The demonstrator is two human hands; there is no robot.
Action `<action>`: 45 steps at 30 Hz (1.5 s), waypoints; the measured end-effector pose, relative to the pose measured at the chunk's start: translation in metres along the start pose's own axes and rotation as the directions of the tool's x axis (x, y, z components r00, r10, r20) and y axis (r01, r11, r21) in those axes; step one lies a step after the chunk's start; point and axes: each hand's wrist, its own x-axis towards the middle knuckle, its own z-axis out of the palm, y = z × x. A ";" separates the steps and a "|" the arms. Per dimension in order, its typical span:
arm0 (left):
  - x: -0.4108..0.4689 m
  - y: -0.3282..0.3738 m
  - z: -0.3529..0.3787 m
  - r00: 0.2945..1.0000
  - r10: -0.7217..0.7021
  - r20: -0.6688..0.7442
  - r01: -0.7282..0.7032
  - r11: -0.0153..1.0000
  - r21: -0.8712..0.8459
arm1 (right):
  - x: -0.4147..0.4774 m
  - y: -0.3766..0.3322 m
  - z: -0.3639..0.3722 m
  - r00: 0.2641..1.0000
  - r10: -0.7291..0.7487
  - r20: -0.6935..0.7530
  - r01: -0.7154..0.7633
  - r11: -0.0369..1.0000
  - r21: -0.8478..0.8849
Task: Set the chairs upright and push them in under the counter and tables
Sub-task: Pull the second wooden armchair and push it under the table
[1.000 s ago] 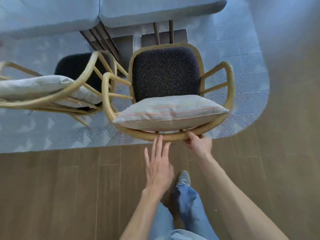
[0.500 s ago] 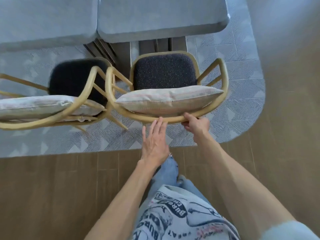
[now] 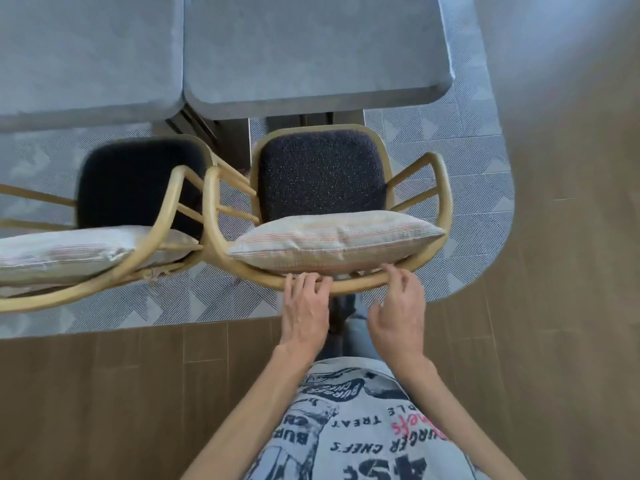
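Floor: wood planks [image 3: 104, 393] underfoot; a patterned rug [image 3: 467, 161] carries both chairs and the tables.
Change: the right hand [image 3: 398, 320] has let go of the rail [image 3: 349, 287] it pinched half a second ago. The left hand [image 3: 304, 313], then flat and hovering, has come onto that rail.
Left hand: fingers hooked over the rail, just left of its middle.
Right hand: loosely curled and holding nothing, fingertips just at the rail; contact cannot be told.
Chair [image 3: 446, 202]: upright on the rug, cushion [image 3: 332, 237] against its back, seat front close to the table [image 3: 311, 46] edge but not under it.
Meaning: righting looks done; probably only a last push inward remains, driven by the left hand.
Edges: its left arm runs just beside the left chair [image 3: 166, 209], nearly touching. The table's dark base [image 3: 235, 143] stands ahead, a little to the left.
Room: open rug and floor to the right and behind; almost none to the left, so the push should go straight.
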 end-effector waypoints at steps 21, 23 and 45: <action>0.029 -0.020 -0.008 0.983 0.054 0.174 -0.073 0.992 0.104 | 0.049 0.023 0.027 0.863 -0.307 0.402 0.452 0.825 -0.339; 0.029 -0.021 -0.008 0.981 0.056 0.184 -0.075 0.993 0.096 | 0.048 0.025 0.028 0.867 -0.295 0.400 0.439 0.833 -0.337; 0.031 -0.023 -0.015 0.978 0.116 0.173 -0.142 0.980 0.142 | 0.045 0.025 0.033 0.887 -0.315 0.336 0.424 0.845 -0.326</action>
